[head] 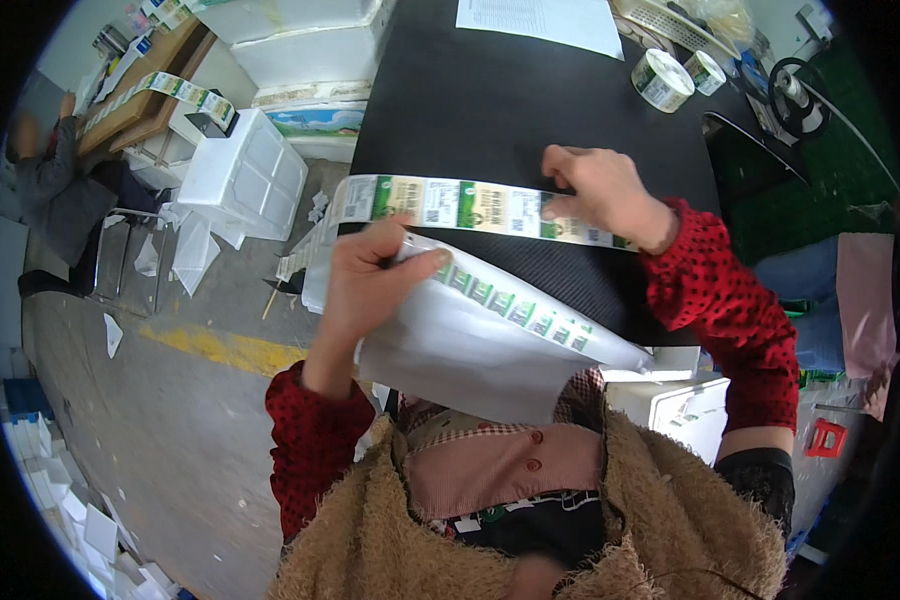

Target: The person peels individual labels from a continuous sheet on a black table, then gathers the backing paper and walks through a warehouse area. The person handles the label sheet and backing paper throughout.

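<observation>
My left hand (367,281) pinches the upper corner of a white plastic bag or sheet (450,345), thumb on top. A row of small green printed pictures (501,302) runs along its slanting edge. Just beyond it, a strip of printed labels (440,202) stretches across the black tabletop (487,112), its left end drooping over the table edge. Over the strip's right part is my right hand (604,195), fingers bent and thumb at the labels. Whether a label is between those fingers cannot be made out.
Two label rolls (663,80) stand at the back right, near a plastic basket (679,26). A printed paper sheet (540,26) lies at the far edge. White foam boxes (244,176) stand left, where a person (64,195) sits. A red stool (825,438) is at right.
</observation>
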Available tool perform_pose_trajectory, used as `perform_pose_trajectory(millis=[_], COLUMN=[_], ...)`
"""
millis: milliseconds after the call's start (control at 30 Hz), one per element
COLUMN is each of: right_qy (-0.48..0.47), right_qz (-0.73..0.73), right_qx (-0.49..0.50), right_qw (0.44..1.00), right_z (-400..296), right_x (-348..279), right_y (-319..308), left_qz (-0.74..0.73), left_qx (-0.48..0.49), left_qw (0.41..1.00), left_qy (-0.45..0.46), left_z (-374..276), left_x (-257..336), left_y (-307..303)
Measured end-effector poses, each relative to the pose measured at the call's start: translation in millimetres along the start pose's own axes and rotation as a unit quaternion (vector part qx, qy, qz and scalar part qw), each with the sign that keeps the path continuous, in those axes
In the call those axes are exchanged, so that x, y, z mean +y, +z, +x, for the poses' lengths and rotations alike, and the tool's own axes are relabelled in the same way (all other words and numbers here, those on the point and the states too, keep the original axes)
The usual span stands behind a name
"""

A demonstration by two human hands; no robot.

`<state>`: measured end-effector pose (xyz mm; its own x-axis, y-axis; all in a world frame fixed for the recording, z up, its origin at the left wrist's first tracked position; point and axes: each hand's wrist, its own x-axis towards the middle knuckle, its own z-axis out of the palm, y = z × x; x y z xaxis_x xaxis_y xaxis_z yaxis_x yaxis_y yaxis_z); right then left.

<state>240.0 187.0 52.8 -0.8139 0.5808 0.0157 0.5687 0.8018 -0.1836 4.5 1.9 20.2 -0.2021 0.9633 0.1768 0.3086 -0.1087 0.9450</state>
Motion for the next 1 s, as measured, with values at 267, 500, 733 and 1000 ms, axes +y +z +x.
perform_pose_trajectory(millis=[267, 500, 733, 1000], right_qy=[-0.067, -0.177, -0.087, -0.224], right_qz=[0.344, 0.118, 0.273, 0.216], right_qx=[-0.121, -0.055, -0.119, -0.102], right_qw=[0.929, 0.975, 0.951, 0.945], right_z=[18, 42, 63, 110], right_x=[-19, -32, -46, -86], right_y=[-29, 12, -12, 37], left_qz=[0.028, 0.019, 0.029, 0.041], left_qx=[-0.041, -0.064, -0.079, -0.087], left_qw=[0.999, 0.998, 0.996, 0.995], left_qy=[-0.008, -0.010, -0.004, -0.037], left_z=[-3, 0, -1, -3], left_x=[-15, -15, -17, -26], left_y=[7, 4, -1, -1])
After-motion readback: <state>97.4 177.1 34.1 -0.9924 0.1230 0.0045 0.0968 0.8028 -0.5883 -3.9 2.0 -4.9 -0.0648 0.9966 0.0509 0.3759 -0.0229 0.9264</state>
